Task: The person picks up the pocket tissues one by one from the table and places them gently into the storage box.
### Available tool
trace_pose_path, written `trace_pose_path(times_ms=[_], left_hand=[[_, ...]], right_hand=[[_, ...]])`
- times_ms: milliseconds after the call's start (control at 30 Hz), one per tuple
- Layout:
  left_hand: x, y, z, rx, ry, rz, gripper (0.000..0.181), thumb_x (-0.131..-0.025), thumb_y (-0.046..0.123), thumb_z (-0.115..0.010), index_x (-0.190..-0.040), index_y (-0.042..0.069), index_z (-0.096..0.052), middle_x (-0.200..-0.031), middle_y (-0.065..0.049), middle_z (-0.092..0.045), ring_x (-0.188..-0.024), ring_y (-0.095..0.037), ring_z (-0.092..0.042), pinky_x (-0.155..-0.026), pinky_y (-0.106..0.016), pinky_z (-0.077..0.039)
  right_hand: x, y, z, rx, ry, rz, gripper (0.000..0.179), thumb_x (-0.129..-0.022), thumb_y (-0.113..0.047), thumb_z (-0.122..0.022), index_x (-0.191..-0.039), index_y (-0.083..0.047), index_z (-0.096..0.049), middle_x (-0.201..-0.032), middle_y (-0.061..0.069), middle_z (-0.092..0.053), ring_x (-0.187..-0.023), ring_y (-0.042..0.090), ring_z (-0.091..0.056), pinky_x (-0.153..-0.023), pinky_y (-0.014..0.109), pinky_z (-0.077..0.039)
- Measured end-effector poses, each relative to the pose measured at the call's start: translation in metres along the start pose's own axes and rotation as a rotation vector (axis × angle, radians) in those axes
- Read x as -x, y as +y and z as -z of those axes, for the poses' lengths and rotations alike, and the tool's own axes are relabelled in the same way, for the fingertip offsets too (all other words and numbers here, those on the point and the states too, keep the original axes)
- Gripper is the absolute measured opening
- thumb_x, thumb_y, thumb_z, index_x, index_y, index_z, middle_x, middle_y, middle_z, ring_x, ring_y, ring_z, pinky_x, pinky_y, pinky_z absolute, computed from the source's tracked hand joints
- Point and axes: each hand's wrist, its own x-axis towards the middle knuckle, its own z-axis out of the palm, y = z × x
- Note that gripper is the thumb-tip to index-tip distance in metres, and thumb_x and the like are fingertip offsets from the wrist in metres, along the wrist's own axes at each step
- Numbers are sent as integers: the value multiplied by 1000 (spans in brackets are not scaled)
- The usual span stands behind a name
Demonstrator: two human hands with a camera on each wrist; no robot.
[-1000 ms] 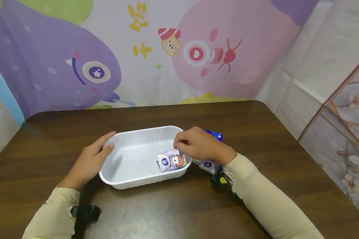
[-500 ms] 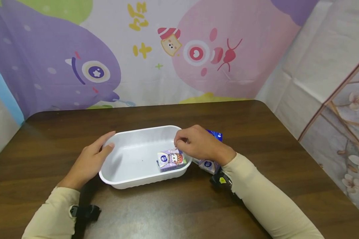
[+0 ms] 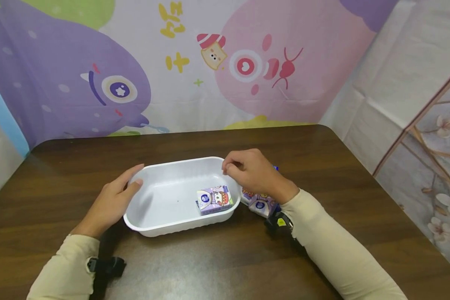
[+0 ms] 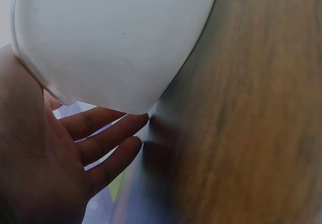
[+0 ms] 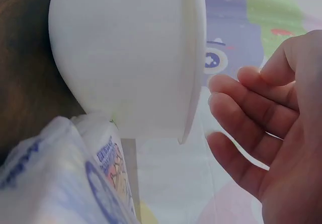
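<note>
A white oblong tray stands on the table. My left hand holds its left end, thumb over the rim and fingers against the outer wall; the left wrist view shows these fingers nearly straight. Inside the tray, at its right end, lies a purple-and-white tissue pack with a cartoon print. My right hand hovers over the tray's right rim. Seen from the right wrist, its fingers are loosely bent with nothing between them.
More tissue packs lie against the tray's right side, partly hidden under my right hand and wrist. The brown table ends at the back before a cartoon-printed cloth.
My right hand has risen and moved slightly back and right, away from the tissue pack in the tray. That pack now sits flatter. The left hand keeps its place.
</note>
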Motion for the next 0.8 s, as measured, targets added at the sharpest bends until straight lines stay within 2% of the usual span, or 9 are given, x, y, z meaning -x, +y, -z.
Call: trace_pose_path(times_ms=[167, 400, 800], left_hand=[[-1, 0, 0, -4, 4, -3, 62, -106, 50, -41, -160, 22, -30, -157, -22, -34, -139, -45, -36, -105, -66, -34], [0, 0, 0, 1, 5, 1, 62, -106, 50, -40, -160, 23, -29, -156, -23, -34, -137, -46, -39, -102, -65, -38], [1, 0, -1, -9, 0, -3, 62, -106, 50, -40, -160, 22, -28, -156, -24, -35, -136, -47, -40, -101, -65, -39]], right_hand=[[1, 2, 5, -51, -3, -39, 18, -97, -11, -57, -90, -13, -73, -80, -8, -68, -66, 10, -57, -57, 28, -50], [1, 4, 7, -79, -3, -50, 16, -98, -11, -58, -95, -12, -73, -79, -8, -68, -64, 12, -58, -55, 29, -50], [1, 7, 11, -33, 16, -65, 18, -99, -12, -57, -97, -8, -74, -79, -6, -68, -64, 13, -57, -56, 29, -50]])
